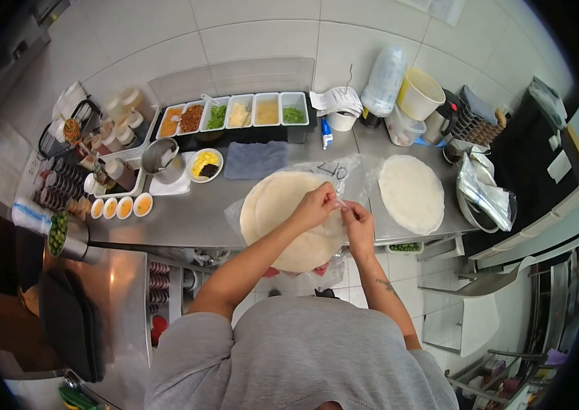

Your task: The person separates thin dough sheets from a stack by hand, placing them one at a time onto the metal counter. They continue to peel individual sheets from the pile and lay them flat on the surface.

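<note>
My left hand (317,208) and my right hand (359,229) meet above the right side of a stack of large pale flatbread rounds (272,212). Fingertips of both hands are pinched close together. A thin whitish bit shows between them, too small to name. Beneath and around the stack lies a clear plastic bag (351,167) with "40" handwritten on it, its edge hanging over the counter front. A single pale round (411,195) rests flat on the counter to the right, apart from my hands.
Along the wall of the steel counter (194,212) stand white ingredient tubs (240,113). A blue cloth (257,159), a bowl with yellow and black food (205,165), and several small sauce cups (124,207) sit left. At right are a foil-topped bowl (484,195) and white chair (477,318).
</note>
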